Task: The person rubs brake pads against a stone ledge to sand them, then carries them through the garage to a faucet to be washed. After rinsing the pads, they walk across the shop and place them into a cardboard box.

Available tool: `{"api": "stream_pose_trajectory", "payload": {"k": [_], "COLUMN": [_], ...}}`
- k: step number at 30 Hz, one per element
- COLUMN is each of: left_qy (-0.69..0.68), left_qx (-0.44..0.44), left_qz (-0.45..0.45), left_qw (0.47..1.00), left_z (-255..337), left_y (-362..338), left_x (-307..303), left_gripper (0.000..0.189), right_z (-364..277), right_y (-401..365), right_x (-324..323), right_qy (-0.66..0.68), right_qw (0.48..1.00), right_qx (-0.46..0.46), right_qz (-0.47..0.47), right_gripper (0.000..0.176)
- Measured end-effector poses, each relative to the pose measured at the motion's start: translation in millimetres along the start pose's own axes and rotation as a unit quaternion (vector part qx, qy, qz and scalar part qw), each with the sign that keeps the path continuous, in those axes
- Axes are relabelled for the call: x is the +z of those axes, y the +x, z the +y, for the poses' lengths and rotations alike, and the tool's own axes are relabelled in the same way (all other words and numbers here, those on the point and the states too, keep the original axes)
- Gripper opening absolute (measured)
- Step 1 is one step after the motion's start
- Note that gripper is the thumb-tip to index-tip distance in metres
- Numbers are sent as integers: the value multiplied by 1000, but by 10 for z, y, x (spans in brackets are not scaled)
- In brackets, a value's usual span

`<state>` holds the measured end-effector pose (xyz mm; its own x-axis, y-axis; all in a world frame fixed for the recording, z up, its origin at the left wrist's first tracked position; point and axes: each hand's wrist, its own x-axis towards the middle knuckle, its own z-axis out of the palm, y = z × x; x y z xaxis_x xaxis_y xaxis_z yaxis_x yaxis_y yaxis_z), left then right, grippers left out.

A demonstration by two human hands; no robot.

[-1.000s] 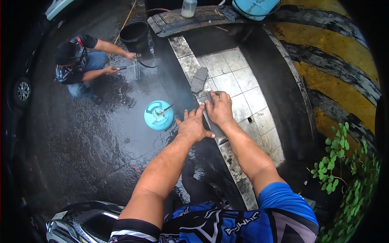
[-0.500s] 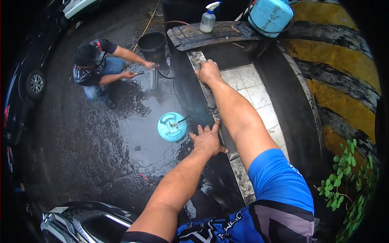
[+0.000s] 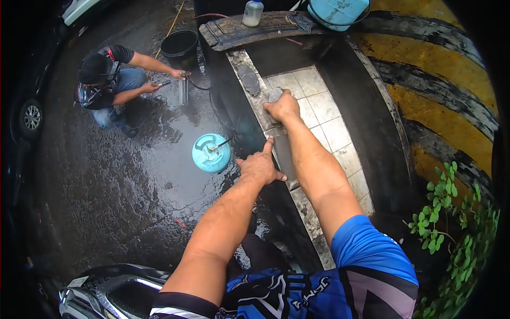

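My right hand [image 3: 285, 108] is closed around a small grey piece [image 3: 275, 94] that looks like a brake pad, above the tiled ledge [image 3: 313, 212]. Just beyond it, another grey brake pad [image 3: 248, 80] lies flat on the ledge. My left hand [image 3: 259, 167] has its index finger and thumb stretched apart. Their tips touch the edge of a flat grey rectangular slab [image 3: 283, 151] on the ledge. My right forearm covers part of the slab's far side.
A light-blue gas canister [image 3: 211, 153] with a torch nozzle stands left of my hands. A crouching co-worker [image 3: 109, 85] holds a tool beside a black bucket [image 3: 179, 45]. Beyond the ledge are a spray bottle [image 3: 253, 13] and a blue container [image 3: 339, 13]. Leaves [image 3: 441, 210] stand at right.
The view has shifted, moving the scene up and left. My right hand has come nearer along the ledge, uncovering the far brake pad. My left hand stays at the slab, its other fingers more curled.
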<state>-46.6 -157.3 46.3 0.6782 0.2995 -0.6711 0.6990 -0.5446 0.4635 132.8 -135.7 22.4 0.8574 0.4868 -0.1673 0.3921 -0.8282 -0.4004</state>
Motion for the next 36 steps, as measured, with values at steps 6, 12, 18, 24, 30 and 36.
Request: {"api": "stream_pose_trajectory", "payload": {"k": [6,12,18,24,30,36], "left_qy": [8,-4,-5,11,21,28], "left_qx": [8,0,-16,-21,-12,-11], "left_qz": [15,3,-3,2,13,13], "left_qw": [1000,1000,1000,1000,1000,999], "left_z": [-3,24,49,94,108,86], "left_y": [0,-8,0,-48,-59,-40], "left_x": [15,1,8,-14,-2,-5], "left_gripper": [129,127,126,125,125,124], "right_z": [505,1107,1365,1172,932,987], "right_y": [-176,-1181,-1462,-1228,-1254,-1250], "right_x": [-277,-452,-310,-311,-49,-208], "right_qy": [246,42,66,123,-56,-75], "right_qw": [959,892,946,970,992,990], "right_qx": [-143,-447,-305,-92,-110,-115], "right_qz": [7,51,-84,-187,-18,-22], "right_gripper": [44,34,57,72,85,69]}}
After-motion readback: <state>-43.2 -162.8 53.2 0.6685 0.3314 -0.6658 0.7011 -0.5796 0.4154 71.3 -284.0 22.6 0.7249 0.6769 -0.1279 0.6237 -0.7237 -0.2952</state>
